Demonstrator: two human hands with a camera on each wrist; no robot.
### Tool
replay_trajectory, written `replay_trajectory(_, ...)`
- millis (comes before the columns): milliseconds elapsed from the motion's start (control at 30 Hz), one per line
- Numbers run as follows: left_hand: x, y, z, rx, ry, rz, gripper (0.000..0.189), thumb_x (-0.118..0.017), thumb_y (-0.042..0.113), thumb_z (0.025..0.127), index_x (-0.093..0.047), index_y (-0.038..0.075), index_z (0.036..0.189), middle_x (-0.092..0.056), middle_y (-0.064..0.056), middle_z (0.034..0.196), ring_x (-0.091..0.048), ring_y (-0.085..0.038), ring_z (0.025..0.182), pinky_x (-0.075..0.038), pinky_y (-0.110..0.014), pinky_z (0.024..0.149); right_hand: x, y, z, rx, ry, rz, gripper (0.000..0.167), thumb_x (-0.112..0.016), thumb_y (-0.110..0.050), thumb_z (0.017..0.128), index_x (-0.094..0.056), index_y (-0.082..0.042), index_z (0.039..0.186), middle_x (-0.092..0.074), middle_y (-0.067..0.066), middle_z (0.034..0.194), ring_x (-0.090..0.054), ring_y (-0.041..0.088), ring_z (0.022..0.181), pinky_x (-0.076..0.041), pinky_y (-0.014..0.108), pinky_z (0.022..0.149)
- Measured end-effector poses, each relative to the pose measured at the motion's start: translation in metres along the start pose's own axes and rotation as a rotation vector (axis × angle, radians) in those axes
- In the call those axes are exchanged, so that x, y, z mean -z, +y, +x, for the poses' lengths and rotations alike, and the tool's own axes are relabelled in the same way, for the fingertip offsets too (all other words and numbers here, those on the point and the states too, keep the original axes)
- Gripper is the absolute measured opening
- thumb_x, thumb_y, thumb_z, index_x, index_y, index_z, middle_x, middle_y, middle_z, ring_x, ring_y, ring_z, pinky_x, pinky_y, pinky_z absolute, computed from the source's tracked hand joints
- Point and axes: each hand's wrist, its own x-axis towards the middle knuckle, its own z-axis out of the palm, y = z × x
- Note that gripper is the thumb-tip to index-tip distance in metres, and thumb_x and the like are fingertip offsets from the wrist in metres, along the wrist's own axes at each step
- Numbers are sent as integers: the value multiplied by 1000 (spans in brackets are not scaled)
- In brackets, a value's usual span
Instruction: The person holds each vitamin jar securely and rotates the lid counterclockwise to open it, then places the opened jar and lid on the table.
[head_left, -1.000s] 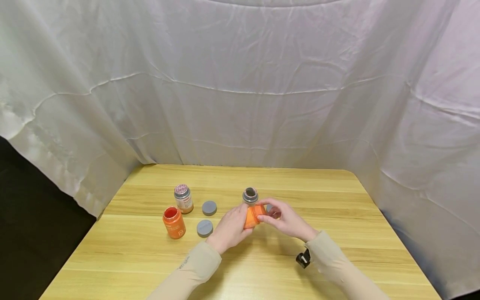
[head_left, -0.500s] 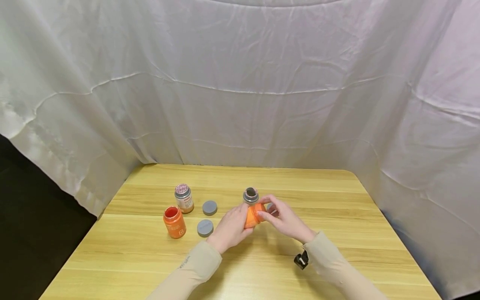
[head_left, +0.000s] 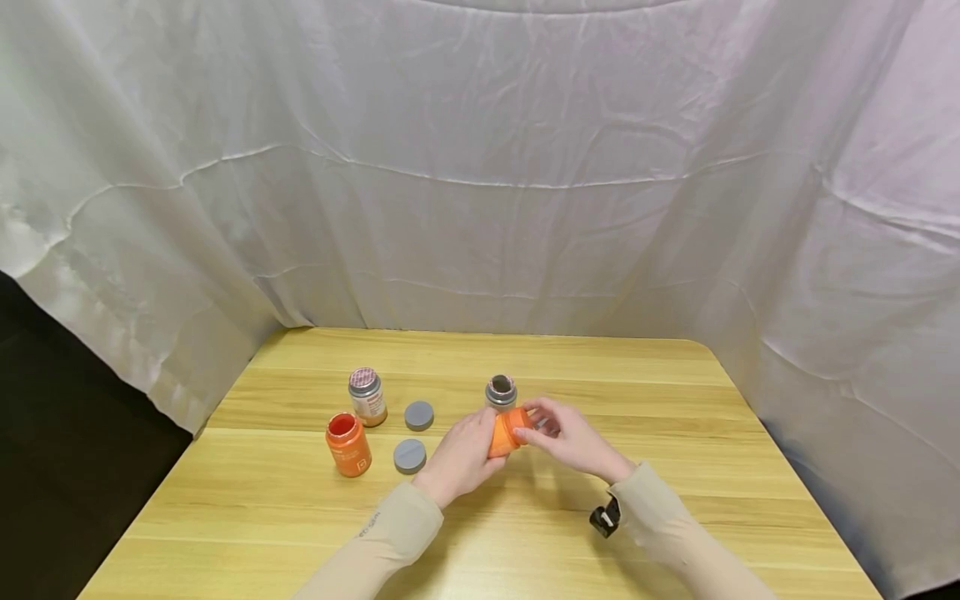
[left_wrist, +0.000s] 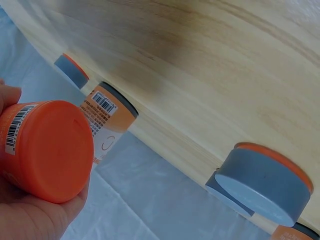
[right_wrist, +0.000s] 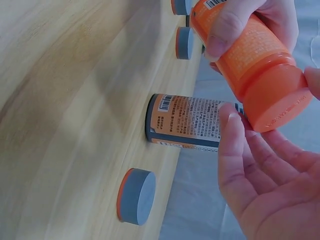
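My left hand (head_left: 462, 454) grips an orange bottle (right_wrist: 250, 42) round its body and holds it tilted above the table, its flat base showing in the left wrist view. An orange screw cap (right_wrist: 280, 102) sits on the bottle's neck. My right hand (head_left: 576, 440) has its thumb on one side of this cap and fingertips on the other, while the index finger (right_wrist: 231, 145) stands off it. Just behind the hands is an uncapped grey-and-orange bottle (head_left: 501, 392), upright, its lower part hidden in the head view.
At the left stand an open orange bottle (head_left: 349, 450) and a grey-necked bottle (head_left: 367, 400) with a patterned seal on top. Two grey lids (head_left: 418, 415) lie between them and my left hand. Another grey lid (right_wrist: 137, 196) lies beyond my right hand. Pale curtains (head_left: 480, 208) surround the table.
The fingers of my right hand lift and shift round the cap, then come down beside it again. My left hand and the orange bottle stay almost still.
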Motion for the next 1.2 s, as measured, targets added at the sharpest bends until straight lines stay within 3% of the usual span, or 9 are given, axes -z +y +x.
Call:
replay_trajectory(400, -2, -1, 0, 0, 1, -4, 49, -79, 28, 86, -50, 5, 119, -63, -2, 97, -61, -18, 89, -53, -35, 82, 1, 2, -2, 62, -16, 76, 47, -75, -21, 91, -56, -6, 132, -67, 15, 119, -65, 10, 85, -58, 23, 77)
replay_trajectory(800, -1, -1, 0, 4, 1, 21, 48, -78, 33, 86, -50, 8, 117, -63, 0, 94, -61, -16, 87, -53, -34, 80, 1, 5, -4, 96, -7, 98, 47, -75, -19, 91, -56, -7, 132, -66, 15, 122, -66, 14, 88, -58, 25, 78)
replay_trajectory(1200, -2, -4, 0, 4, -1, -31, 47, -78, 32, 85, -51, 9, 115, -63, 1, 93, -61, -15, 86, -53, -35, 80, 4, 8, -6, 176, 1, 60, 48, -75, -9, 89, -56, -5, 133, -67, 17, 120, -68, 24, 97, -59, 29, 81)
